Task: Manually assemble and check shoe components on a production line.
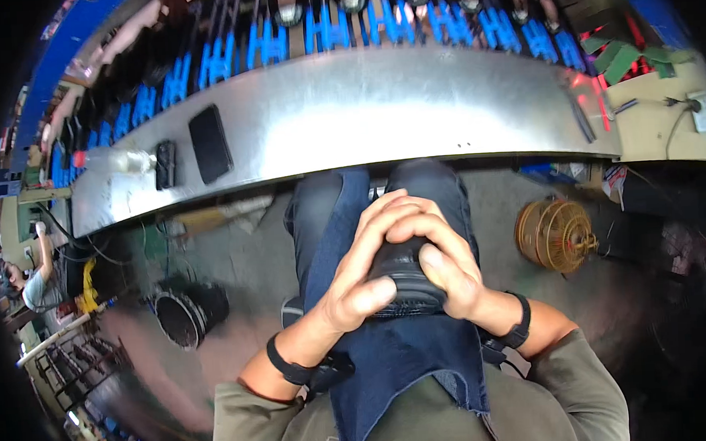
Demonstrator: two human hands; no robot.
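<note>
Over my lap, both hands are cupped round a black, smooth, rounded thing (401,263) with a ridged rim; its kind I cannot make out. My left hand (358,278) lies along its left side, the thumb on the near edge and the fingers over the far end. Along the other side curves my right hand (449,257), its thumb on the top and its fingers meeting the left ones. The far end is hidden under the fingers. Below lies a dark blue denim apron (404,349) across my lap.
A shiny metal bench (347,101) spans the far side, bearing a phone (210,143), a clear bottle (122,160) and a small black item (166,164). Blue forked holders (327,32) line its back. A black bucket (181,316) and a yellow round cage-like thing (556,235) flank me. Another person (41,286) is far left.
</note>
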